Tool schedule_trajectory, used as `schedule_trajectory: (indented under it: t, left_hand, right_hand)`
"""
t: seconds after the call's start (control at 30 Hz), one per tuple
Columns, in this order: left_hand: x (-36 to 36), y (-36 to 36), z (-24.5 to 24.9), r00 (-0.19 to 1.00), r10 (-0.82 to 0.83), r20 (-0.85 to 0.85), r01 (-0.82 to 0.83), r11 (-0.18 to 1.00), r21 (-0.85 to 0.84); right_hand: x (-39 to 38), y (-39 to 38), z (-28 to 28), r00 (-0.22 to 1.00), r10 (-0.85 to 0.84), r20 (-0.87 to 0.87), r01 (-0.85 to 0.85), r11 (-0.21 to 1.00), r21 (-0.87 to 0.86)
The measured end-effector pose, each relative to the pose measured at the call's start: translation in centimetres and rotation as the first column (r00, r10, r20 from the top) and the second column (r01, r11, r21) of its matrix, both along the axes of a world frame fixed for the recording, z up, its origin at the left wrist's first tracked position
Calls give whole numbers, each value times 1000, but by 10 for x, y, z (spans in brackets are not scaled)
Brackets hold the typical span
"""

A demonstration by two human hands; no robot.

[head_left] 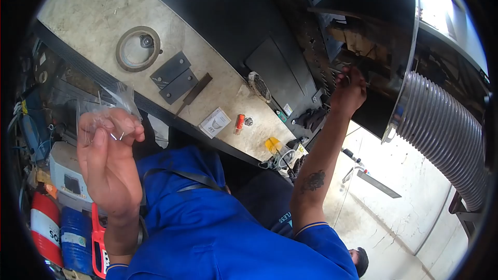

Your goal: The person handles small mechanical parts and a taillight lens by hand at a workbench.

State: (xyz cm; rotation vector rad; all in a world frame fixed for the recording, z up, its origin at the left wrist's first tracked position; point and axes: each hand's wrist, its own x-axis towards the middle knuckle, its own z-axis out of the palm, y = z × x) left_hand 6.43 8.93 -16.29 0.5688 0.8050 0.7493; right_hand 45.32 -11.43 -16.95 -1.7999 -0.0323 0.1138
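Observation:
My left hand [111, 150] is raised at the left, its fingers closed on a clear plastic bag [106, 106] with small shiny metal pieces inside. At the upper right my right hand [348, 91] reaches to a dark machine frame [363, 26], its fingers curled; whatever they hold is too small and dark to make out. On the worn bench [78, 0] between the hands lie a roll of tape [122, 54], dark metal plates [175, 80], a thin file-like strip [194, 93], a small white box [214, 123] and an orange cylinder [239, 124].
A ribbed hose [441, 129] hangs at the right of the machine frame. Near the bench end stands a plastic cup [284, 156]. Red [45, 225] and blue drums [76, 238] are at the lower left. Part of another person's head [360, 262] shows at the bottom right.

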Motion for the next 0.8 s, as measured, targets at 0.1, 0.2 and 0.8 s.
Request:
schedule_trajectory:
  t: [0.1, 0.2, 0.8]
  left_hand:
    - [-3, 3, 0, 1000, -2, 9, 2, 1000, 17]
    - [-4, 5, 1, 1000, 0, 13, 0, 1000, 24]
    - [-4, 12, -1, 1000, -1, 22, 1, 1000, 7]
  right_hand:
    - [2, 6, 3, 998, -66, -1, 66, 998, -15]
    - [2, 8, 6, 996, -82, 40, 84, 996, -31]
    - [31, -19, 27, 953, 234, 194, -127, 886, -446]
